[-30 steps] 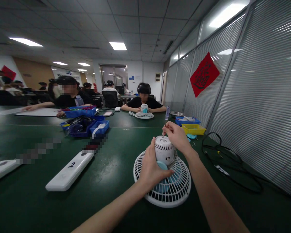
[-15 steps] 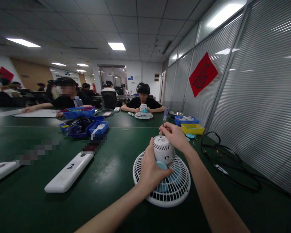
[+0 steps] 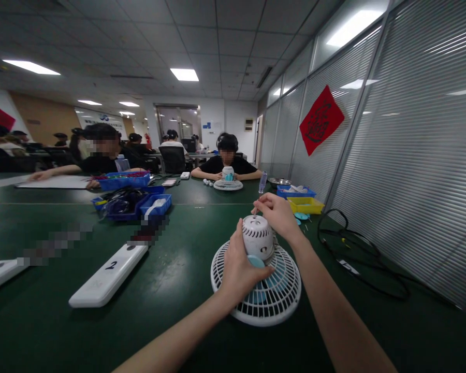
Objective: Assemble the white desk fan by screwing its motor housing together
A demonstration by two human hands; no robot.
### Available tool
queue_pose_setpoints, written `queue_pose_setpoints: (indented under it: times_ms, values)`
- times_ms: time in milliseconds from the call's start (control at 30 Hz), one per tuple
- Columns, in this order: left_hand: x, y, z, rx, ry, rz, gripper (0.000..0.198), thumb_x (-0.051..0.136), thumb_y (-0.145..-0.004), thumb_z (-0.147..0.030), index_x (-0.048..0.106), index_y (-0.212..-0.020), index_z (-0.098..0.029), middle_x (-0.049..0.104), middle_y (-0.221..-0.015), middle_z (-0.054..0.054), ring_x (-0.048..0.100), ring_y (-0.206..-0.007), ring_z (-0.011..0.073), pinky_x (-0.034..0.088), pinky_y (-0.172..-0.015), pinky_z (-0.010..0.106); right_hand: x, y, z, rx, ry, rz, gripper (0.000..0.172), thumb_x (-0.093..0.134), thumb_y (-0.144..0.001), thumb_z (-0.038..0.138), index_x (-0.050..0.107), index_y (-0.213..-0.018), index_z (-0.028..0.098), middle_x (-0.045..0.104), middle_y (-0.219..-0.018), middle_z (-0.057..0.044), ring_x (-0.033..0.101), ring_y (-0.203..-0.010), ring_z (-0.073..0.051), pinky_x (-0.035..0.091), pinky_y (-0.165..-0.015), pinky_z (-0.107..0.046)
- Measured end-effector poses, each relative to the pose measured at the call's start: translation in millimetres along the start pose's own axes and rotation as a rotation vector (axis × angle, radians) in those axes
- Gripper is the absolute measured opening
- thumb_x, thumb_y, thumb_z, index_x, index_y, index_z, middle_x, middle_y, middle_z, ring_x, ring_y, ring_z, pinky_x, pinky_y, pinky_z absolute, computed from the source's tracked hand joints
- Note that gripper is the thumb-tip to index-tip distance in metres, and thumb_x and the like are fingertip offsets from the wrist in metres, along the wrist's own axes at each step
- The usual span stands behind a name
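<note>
A white fan head (image 3: 257, 238) lies with its round grille (image 3: 272, 311) down on the green table, its motor housing pointing up. Pale blue blades show through the grille bars. My left hand (image 3: 238, 264) is wrapped round the left side of the housing, its thumb near a light blue round part (image 3: 255, 260). Above the housing, my right hand (image 3: 274, 212) pinches the shaft of a screwdriver (image 3: 263, 182) with a clear purplish handle. The screwdriver stands nearly upright, its tip at the top of the housing, partly hidden by my fingers.
At the right lie a yellow tray (image 3: 305, 205), a blue tray (image 3: 295, 191), light blue pieces (image 3: 302, 216) and a looped black cable (image 3: 367, 254). Blue bins (image 3: 155, 205) and a white handle marked 2 (image 3: 108, 274) are left. Across the table a person (image 3: 227, 155) holds another fan.
The whole view has shifted slightly, so things appear a little further left. Both hands keep their grip on the fan housing and the screwdriver.
</note>
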State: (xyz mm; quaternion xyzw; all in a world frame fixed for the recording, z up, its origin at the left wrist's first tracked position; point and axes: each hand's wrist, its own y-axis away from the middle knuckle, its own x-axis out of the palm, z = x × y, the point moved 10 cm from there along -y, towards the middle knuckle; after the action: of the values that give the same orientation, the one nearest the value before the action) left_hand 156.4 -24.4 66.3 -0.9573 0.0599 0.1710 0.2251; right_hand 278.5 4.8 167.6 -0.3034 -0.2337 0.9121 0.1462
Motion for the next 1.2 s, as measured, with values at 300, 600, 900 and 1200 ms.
queue_pose_setpoints:
  times_ms: [300,600,900,1200]
  values:
    - [-1.3,0.5,-3.5,-0.009,-0.015,0.015,0.118,0.079,-0.049,-0.023,0.014,-0.147,-0.022,0.035,-0.147,0.014,0.033,-0.135,0.0321,0.026,-0.111,0.048,5.7,2.9,13.0,-0.107,0.152,0.113,0.021,0.043,-0.089,0.021,0.056,-0.072,0.018,0.069,-0.073,-0.004,0.064,-0.07,-0.015,0.044,-0.069,-0.026]
    - [-0.1,-0.3,-2.5,0.019,-0.019,0.014,0.12,0.081,-0.048,-0.023,0.012,-0.147,-0.022,0.036,-0.146,0.014,0.035,-0.134,0.0318,0.027,-0.111,0.048,11.4,5.8,24.7,-0.238,0.364,0.164,0.024,0.037,-0.092,0.018,0.054,-0.074,0.019,0.067,-0.077,-0.007,0.06,-0.076,-0.018,0.04,-0.073,-0.028]
    - [-2.5,1.3,-6.1,-0.013,-0.038,0.017,0.117,0.08,-0.05,-0.025,0.014,-0.147,-0.021,0.035,-0.147,0.015,0.034,-0.135,0.0329,0.025,-0.111,0.048,-44.2,-0.1,5.2,-0.119,0.406,-0.147,0.025,0.046,-0.09,0.028,0.067,-0.084,0.017,0.069,-0.086,-0.007,0.061,-0.076,-0.018,0.042,-0.071,-0.027]
    - [-0.9,0.9,-3.1,-0.006,-0.079,0.022,0.12,0.08,-0.051,-0.028,0.009,-0.148,-0.022,0.036,-0.145,0.015,0.035,-0.135,0.0315,0.026,-0.111,0.047,-15.8,1.4,-83.8,0.298,0.531,0.237,0.038,0.035,-0.093,0.028,0.064,-0.075,0.014,0.068,-0.072,-0.007,0.057,-0.045,-0.01,0.044,-0.058,-0.024]
